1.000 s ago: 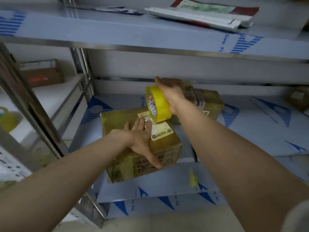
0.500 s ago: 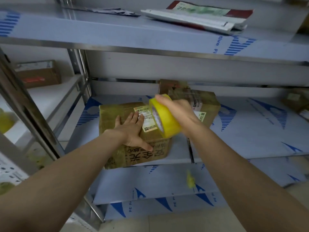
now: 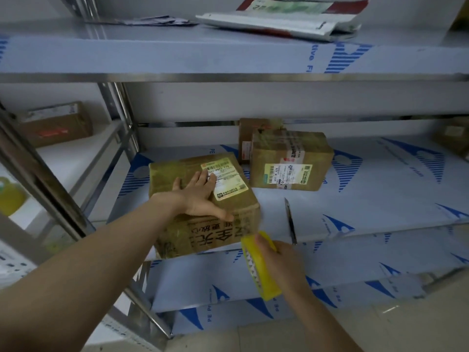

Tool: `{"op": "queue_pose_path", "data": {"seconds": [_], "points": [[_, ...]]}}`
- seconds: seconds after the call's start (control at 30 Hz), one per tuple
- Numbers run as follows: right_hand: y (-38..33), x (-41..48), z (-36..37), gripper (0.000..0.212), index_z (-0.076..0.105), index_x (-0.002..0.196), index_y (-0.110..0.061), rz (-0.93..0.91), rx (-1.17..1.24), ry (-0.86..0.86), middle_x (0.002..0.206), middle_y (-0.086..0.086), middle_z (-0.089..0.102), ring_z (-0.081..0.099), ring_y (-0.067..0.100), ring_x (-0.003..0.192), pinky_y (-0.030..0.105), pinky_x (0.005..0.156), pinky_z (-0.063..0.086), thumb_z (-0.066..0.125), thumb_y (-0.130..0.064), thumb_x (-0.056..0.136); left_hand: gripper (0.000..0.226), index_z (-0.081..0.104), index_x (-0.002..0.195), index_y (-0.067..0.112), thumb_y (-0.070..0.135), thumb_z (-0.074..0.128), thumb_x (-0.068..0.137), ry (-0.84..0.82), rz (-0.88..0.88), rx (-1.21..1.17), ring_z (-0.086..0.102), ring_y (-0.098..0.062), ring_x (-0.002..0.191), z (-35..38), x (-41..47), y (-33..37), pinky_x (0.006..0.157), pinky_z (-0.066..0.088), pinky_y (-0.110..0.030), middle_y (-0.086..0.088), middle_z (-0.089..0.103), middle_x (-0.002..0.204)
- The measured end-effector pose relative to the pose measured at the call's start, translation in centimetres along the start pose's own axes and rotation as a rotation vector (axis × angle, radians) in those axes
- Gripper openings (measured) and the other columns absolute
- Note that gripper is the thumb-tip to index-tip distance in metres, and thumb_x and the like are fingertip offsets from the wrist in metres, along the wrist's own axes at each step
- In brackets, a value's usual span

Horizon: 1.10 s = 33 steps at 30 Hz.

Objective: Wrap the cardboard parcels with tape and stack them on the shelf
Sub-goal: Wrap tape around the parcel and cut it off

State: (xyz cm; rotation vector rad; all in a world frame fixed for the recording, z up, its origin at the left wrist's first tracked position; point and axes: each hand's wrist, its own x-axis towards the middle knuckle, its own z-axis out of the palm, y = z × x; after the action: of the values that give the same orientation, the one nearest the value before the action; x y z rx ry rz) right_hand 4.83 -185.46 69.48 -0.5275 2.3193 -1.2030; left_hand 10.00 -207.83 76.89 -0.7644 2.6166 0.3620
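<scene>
A brown cardboard parcel [image 3: 177, 229] with a white label lies at the front edge of the middle shelf [image 3: 380, 199], overhanging it slightly. My left hand [image 3: 200, 196] presses flat on the parcel's top, fingers straight. My right hand [image 3: 281, 262] grips a yellow tape roll [image 3: 258, 270] just below and in front of the parcel's front right corner; a strip of tape seems to run from the roll up to that corner. Behind stand two more wrapped parcels, one in front [image 3: 291, 161] and one at the back [image 3: 246, 138].
A thin blade-like tool [image 3: 290, 222] lies on the shelf right of the parcel. Flat mailers [image 3: 279, 19] rest on the upper shelf. Another box [image 3: 55, 125] and a yellow roll [image 3: 10, 199] sit on the left rack. A metal post [image 3: 119, 115] stands left.
My right hand has carried the tape roll from above the parcel's top down over its front right edge to below the shelf's edge. My left hand stayed pressed on the parcel.
</scene>
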Motion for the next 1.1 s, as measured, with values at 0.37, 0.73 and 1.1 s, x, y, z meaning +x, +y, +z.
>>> {"op": "queue_pose_path", "data": {"seconds": [0.37, 0.73, 1.1], "points": [[-0.5, 2.4, 0.4, 0.052, 0.031, 0.057, -0.023, 0.081, -0.226, -0.059, 0.058, -0.004, 0.033, 0.032, 0.009, 0.054, 0.028, 0.048, 0.020, 0.039, -0.062, 0.091, 0.073, 0.004, 0.151, 0.007, 0.049, 0.029, 0.097, 0.382, -0.197, -0.037, 0.009, -0.030, 0.146, -2.6, 10.8, 6.4, 0.116, 0.005, -0.048, -0.014, 0.009, 0.158], [-1.0, 2.7, 0.7, 0.056, 0.034, 0.050, -0.020, 0.086, -0.122, -0.055, 0.053, -0.003, 0.037, 0.038, 0.008, 0.053, 0.026, 0.047, 0.023, 0.045, -0.060, 0.089, 0.049, 0.066, 0.088, 0.004, 0.040, 0.034, 0.101, 0.746, -0.100, 0.261, 0.054, -0.031, 0.101, -2.1, 10.1, 8.1, 0.081, 0.034, -0.035, -0.016, 0.065, 0.099], [-1.1, 3.0, 1.2, 0.049, 0.043, 0.058, -0.020, 0.123, -0.024, -0.057, 0.063, -0.002, 0.046, 0.050, 0.019, 0.067, 0.030, 0.052, 0.031, 0.047, -0.059, 0.087, 0.085, 0.005, 0.151, 0.004, 0.065, 0.010, 0.093, 0.407, 0.053, 0.267, 0.000, -0.036, 0.146, 3.2, 2.2, 9.5, 0.119, 0.001, -0.043, -0.025, -0.001, 0.157]]}}
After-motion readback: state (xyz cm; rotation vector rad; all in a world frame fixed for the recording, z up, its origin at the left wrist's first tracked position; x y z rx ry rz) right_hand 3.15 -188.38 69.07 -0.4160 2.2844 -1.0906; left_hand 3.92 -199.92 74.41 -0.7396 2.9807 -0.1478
